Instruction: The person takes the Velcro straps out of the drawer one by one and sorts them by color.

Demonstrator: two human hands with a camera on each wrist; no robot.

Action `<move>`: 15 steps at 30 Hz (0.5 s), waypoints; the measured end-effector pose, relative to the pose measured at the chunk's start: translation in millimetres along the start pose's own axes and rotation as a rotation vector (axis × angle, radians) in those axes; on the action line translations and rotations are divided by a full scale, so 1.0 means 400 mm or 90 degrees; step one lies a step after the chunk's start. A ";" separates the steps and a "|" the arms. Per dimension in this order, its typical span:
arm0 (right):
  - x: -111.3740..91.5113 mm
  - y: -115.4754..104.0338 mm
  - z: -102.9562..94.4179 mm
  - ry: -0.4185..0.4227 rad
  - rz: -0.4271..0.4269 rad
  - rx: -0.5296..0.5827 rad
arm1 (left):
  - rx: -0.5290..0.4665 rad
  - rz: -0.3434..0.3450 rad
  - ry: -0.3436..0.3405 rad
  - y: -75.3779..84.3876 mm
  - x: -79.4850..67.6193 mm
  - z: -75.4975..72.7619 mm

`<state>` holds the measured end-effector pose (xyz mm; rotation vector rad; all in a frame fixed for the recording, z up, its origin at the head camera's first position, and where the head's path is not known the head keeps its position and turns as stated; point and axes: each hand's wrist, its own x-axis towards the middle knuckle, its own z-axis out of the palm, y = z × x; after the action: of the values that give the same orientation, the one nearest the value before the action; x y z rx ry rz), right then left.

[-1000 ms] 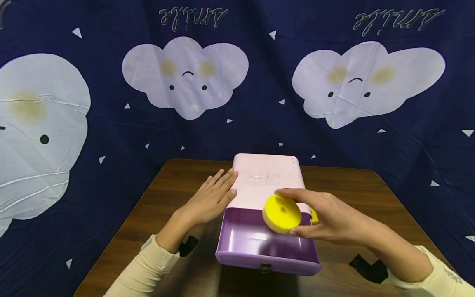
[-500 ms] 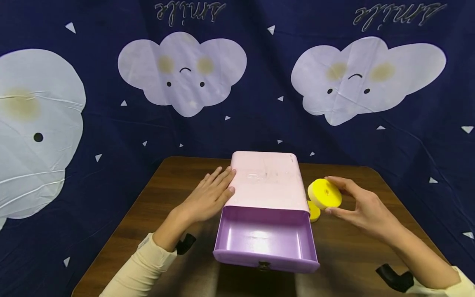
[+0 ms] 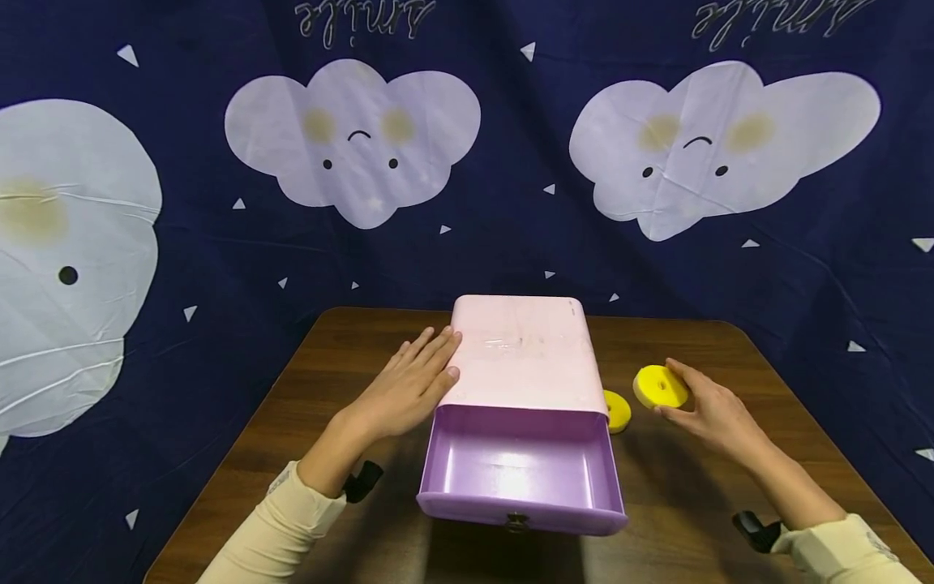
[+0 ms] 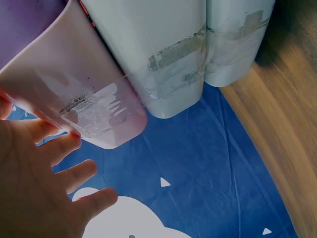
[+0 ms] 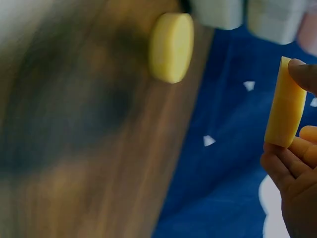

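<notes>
Left hand (image 3: 404, 385), head view: fingers extended and parted, tips against the side edge of the pink cabinet (image 3: 521, 353), presumably to steady it
Purple drawer (image 3: 477, 508), head view: stands open toward the person; detail of its clasp (image 3: 516, 521) too small to read
Right hand (image 3: 718, 410), head view: thumb and fingers pinch the rim of the held yellow disc (image 3: 660, 387), well clear of the drawer, a grip that likely suits its thickness
Second yellow disc (image 3: 619, 412), head view: near the cabinet's right side, partly hidden by it
Pale tiers (image 4: 161, 59), left wrist view: two beside the pink one, upper parts cut off; thumb cropped at left, its contact cannot be judged
Held disc, right wrist view: seen edge-on between thumb and fingertips; hand cut off at right, table (image 5: 124, 183) blurred
</notes>
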<state>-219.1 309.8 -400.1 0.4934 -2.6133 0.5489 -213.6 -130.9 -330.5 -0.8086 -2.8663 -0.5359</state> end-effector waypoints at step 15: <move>-0.022 0.100 0.126 -0.118 0.129 -0.007 | -0.002 0.000 0.000 -0.002 0.001 0.000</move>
<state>-245.0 323.7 -458.1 0.2897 -2.8624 0.5775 -214.2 -131.2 -330.7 -0.8081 -2.8663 -0.5411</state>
